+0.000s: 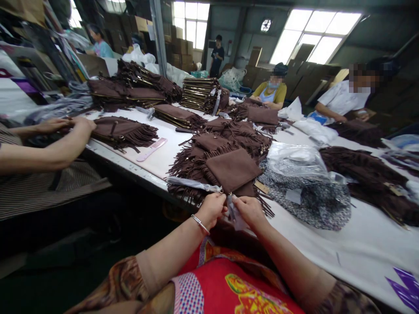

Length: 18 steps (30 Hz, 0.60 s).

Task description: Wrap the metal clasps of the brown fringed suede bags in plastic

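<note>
A brown fringed pouch (234,170) lies on top of a heap of similar pouches at the table's near edge. My left hand (214,208) is closed in a pinch at the pouch's near corner, beside a small metal clip; what its fingertips grip is hidden. My right hand (250,211) is closed on a plastic-wrapped strap (236,214), which hangs below the same corner. Another plastic-wrapped strap (194,184) stretches left from the corner across the fringe. A tan tag (262,187) lies just right of the pouch.
On the left, a co-worker's hands (81,124) are at a fringed pouch (118,131), near a pink comb (152,149). Stacked pouches (201,93) stand farther back. A speckled black-and-white item (307,192) under clear plastic lies right. Other people work across the white table (366,244).
</note>
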Tool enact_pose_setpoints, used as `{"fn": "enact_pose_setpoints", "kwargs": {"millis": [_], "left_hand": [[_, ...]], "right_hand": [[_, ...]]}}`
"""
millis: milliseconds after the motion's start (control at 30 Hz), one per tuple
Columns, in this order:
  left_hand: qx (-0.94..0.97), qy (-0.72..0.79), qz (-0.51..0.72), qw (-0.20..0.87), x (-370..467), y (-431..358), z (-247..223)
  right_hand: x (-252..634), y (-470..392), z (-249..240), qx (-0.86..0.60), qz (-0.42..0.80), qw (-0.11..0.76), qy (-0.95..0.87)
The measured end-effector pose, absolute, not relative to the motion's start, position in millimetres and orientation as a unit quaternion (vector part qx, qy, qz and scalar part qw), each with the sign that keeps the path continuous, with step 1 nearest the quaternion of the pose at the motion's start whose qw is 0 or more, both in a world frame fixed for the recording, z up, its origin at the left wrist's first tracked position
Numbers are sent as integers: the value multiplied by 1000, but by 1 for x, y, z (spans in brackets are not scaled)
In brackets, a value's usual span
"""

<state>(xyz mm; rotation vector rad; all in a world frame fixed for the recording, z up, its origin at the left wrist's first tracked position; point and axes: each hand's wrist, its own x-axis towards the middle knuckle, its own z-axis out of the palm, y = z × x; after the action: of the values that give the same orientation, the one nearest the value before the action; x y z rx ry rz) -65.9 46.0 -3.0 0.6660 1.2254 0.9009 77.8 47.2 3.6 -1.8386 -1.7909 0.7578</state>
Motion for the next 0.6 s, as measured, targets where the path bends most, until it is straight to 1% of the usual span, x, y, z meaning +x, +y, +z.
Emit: {"fn": "enact_pose_setpoints", "kwargs": {"millis": [300,367,500,600], "left_hand": [[384,541,415,623,-71,44,-12],[390,554,415,607,-71,46,-16],[415,580,419,562,-68,49,-18],[435,597,431,518,-65,51,-15]], "right_hand": [[72,54,5,-671,280,258,-636],[72,52,4,-667,303,270,-625],[75,44,2,-667,390,288,-566],[76,45,1,-663,406,291,-557]]}}
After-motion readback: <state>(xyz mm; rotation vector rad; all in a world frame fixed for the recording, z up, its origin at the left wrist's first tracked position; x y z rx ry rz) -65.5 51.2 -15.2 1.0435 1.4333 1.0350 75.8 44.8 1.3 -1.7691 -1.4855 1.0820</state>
